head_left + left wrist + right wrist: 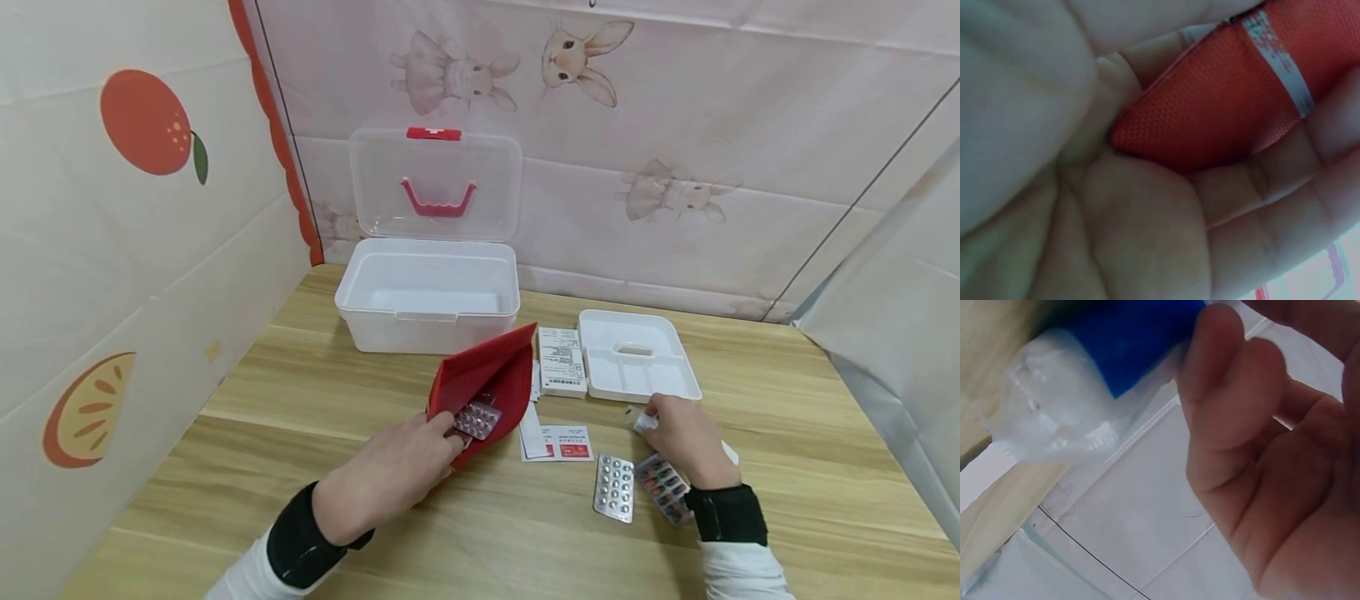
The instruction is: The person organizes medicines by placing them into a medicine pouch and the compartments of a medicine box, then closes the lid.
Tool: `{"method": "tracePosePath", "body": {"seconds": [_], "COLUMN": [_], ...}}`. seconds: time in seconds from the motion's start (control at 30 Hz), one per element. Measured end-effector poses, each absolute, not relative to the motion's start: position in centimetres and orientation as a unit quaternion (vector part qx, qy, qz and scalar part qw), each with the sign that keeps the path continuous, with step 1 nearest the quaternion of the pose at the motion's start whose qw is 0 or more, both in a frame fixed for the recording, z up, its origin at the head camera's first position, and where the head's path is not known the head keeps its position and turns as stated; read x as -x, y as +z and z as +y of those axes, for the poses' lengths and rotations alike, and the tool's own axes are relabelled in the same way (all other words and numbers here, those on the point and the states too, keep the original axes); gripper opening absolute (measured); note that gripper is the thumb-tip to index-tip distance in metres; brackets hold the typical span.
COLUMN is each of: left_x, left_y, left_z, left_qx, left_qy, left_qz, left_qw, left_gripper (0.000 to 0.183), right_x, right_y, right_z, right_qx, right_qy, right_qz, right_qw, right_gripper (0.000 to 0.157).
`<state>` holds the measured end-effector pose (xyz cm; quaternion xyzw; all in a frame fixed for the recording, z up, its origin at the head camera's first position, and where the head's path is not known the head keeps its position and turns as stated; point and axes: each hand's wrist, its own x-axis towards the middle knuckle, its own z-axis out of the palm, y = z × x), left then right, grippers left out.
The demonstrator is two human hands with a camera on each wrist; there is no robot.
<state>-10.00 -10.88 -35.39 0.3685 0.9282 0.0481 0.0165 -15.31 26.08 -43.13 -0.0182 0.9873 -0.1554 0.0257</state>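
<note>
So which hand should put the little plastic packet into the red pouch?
Probably the right hand: it pinches the plastic packet. The left hand is busy gripping the red pouch, whose mouth is open.

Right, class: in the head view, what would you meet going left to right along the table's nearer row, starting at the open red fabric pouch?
Red fabric pouch, flat white rectangular item printed with red blocks, silver foil blister pack of round pills, clear blister pack of orange-brown capsules.
</note>
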Motion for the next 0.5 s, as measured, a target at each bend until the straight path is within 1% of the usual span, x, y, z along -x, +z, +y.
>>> {"method": "tracePosePath", "body": {"seconds": [0.17, 0.27, 0.5], "left_x": [10.05, 10.04, 10.06], "left_y": [-35.4, -35.38, -35.15], "left_z": [-10.88, -10.9, -10.86], "left_qx": [-0.381, -0.386, -0.372], "left_qy": [0.053, 0.056, 0.07], "left_qz": [0.923, 0.921, 0.925], "left_qw": [0.013, 0.013, 0.04], "left_gripper": [0.018, 0.017, 0.021], "right_x": [15.31, 15.29, 15.37], "right_y": [-43.27, -43.29, -43.16], "right_z": [26.05, 26.03, 26.09], "right_qx": [0.014, 0.014, 0.014], "right_qy": [-0.168, -0.168, -0.156], "right_qz": [0.985, 0.985, 0.987], "right_qw": [0.027, 0.028, 0.035], "right_gripper": [0.003, 0.003, 0.008]}}
